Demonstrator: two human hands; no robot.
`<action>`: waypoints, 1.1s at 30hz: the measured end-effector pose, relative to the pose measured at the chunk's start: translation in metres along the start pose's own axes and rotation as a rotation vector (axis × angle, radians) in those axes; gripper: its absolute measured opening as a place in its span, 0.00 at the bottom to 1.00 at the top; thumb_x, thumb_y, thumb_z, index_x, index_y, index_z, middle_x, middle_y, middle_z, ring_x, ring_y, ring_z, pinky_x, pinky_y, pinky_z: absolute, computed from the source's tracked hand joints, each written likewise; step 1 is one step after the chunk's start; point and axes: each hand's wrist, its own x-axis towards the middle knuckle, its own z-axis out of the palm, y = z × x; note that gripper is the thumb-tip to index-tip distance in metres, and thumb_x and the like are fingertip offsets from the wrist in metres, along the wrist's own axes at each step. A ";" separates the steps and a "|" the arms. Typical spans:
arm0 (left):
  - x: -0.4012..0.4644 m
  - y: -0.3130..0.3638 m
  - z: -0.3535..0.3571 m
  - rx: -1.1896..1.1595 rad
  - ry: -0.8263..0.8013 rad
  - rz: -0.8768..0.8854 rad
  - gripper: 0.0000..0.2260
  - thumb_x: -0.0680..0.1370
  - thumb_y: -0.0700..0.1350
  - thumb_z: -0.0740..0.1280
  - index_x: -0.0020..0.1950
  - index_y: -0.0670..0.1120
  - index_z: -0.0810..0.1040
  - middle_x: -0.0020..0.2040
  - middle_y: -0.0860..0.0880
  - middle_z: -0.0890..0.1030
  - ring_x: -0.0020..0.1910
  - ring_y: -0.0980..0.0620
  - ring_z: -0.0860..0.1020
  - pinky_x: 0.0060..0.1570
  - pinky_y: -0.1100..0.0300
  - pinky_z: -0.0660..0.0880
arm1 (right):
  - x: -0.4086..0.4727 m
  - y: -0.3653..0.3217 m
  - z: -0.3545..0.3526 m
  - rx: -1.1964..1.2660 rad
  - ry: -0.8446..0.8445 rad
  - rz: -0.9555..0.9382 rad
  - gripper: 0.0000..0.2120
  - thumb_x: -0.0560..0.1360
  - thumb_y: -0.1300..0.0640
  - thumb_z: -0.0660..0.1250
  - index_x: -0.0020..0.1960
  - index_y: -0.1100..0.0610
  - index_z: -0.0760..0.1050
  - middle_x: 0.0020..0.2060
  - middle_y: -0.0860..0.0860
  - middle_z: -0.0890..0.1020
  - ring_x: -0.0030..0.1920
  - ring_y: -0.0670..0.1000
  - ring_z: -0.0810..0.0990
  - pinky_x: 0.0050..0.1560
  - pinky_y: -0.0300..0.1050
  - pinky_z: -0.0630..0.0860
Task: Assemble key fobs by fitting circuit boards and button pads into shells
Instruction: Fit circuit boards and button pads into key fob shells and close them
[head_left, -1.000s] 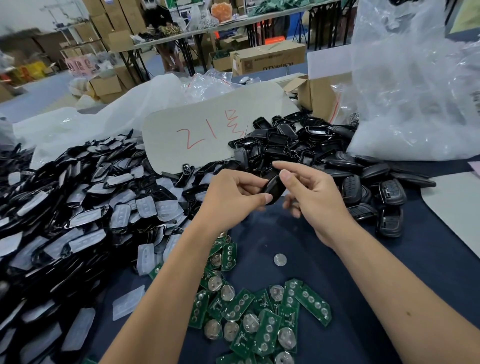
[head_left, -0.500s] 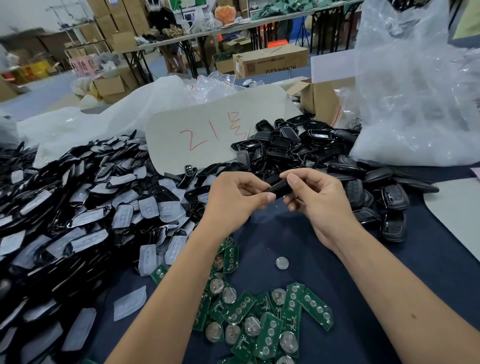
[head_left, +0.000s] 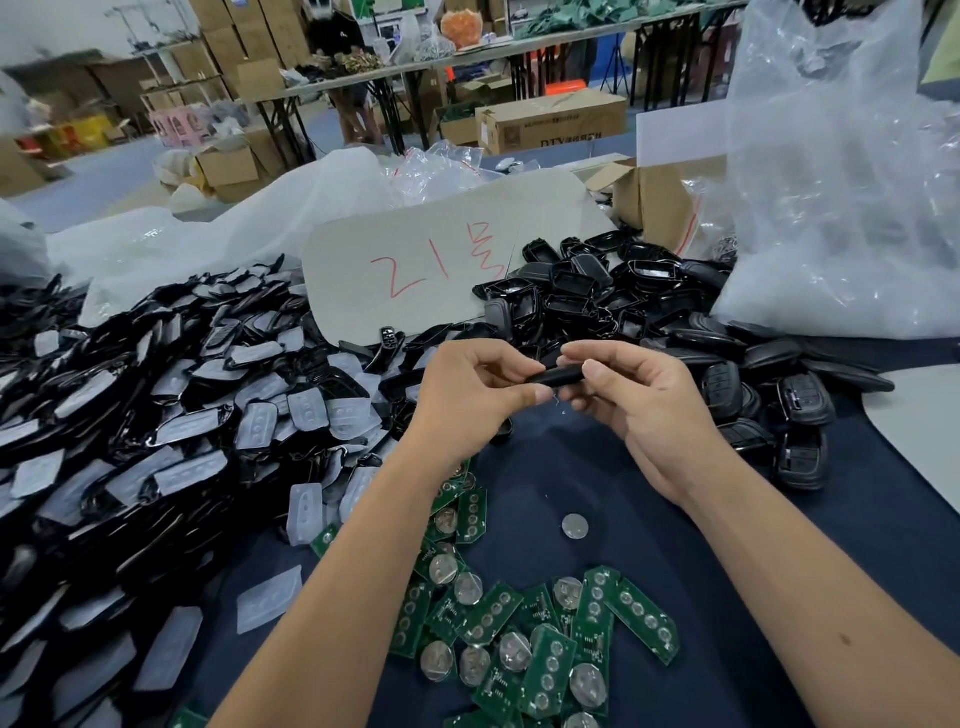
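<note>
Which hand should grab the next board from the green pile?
Left, probably. The left hand sits directly above the boards; the right hand is further off and pinches more of the fob.

Parts spread across my table (head_left: 597, 467)

Shell halves (head_left: 156, 415) heaped at frame left, circuit boards (head_left: 519, 634) bottom centre, more shells (head_left: 623, 296) upper right before a plastic bag (head_left: 841, 197).
</note>
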 end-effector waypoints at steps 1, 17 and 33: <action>0.000 0.000 0.000 0.011 0.009 0.011 0.08 0.70 0.36 0.81 0.45 0.44 0.87 0.38 0.46 0.85 0.36 0.54 0.80 0.38 0.61 0.76 | 0.000 0.000 0.000 -0.023 -0.005 -0.008 0.10 0.83 0.67 0.64 0.59 0.62 0.83 0.48 0.56 0.87 0.45 0.52 0.84 0.48 0.44 0.81; 0.001 -0.002 -0.015 0.014 -0.107 0.102 0.11 0.69 0.31 0.80 0.43 0.45 0.86 0.36 0.49 0.83 0.37 0.54 0.81 0.43 0.59 0.80 | -0.004 -0.006 0.000 -0.360 -0.082 -0.224 0.12 0.72 0.69 0.78 0.48 0.54 0.86 0.37 0.51 0.86 0.36 0.50 0.85 0.40 0.40 0.80; -0.002 -0.010 -0.014 -0.330 -0.193 -0.067 0.14 0.71 0.34 0.78 0.56 0.43 0.85 0.49 0.43 0.85 0.44 0.48 0.84 0.46 0.59 0.81 | -0.005 -0.003 0.002 -0.424 -0.073 -0.155 0.15 0.73 0.59 0.80 0.56 0.47 0.85 0.45 0.44 0.88 0.42 0.43 0.85 0.39 0.30 0.75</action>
